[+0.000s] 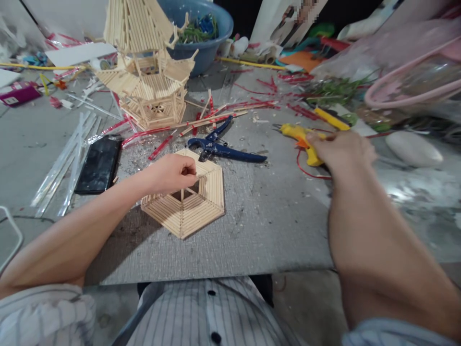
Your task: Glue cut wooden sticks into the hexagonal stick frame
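Observation:
A hexagonal panel of wooden sticks (201,216), with an open spoked centre, lies flat on the table in front of me. Over its upper left part is my left hand (173,173), its fingers curled in a pinch; what they hold, if anything, is hidden. Off to the right, my right hand (342,149) grips a yellow hot glue gun (311,149), whose nozzle points left and whose red cord hangs below. Blue cutters (230,150) rest with handles spread just beyond the panel.
Behind the panel stands a tiered wooden-stick pavilion (151,86). A black phone (98,166) and clear glue sticks (66,166) lie at left. A blue basin (209,43) is at the back; a pink-rimmed basket (414,72) and a white mouse-shaped object (414,148) are right.

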